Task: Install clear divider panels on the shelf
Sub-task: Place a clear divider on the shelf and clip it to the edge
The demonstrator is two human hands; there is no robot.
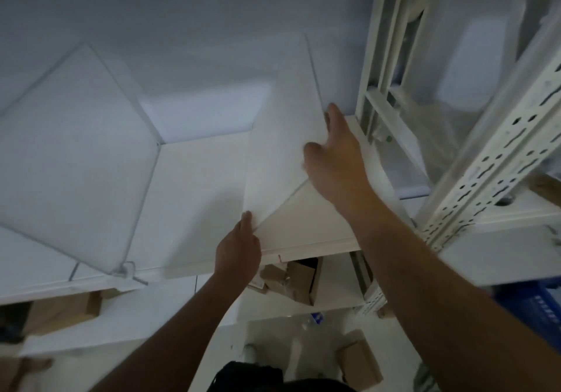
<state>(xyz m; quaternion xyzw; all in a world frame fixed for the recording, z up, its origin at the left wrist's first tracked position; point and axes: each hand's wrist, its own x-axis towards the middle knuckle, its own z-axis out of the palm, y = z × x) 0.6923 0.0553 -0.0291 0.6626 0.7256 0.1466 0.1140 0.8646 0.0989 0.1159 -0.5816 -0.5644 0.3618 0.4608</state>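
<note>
At opposite edges, my left hand [238,249] and right hand [337,155] clamp the panel [279,136]. I judge it light, stiff, slick; edges grip best.

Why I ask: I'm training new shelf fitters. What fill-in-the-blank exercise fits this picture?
1. The right hand holds the loose panel higher than the ____ hand does.
2. The fitted panel stands to the ____ of the loose one.
3. The boxes under the shelf are made of ____.
Missing words: left; left; cardboard.
</note>
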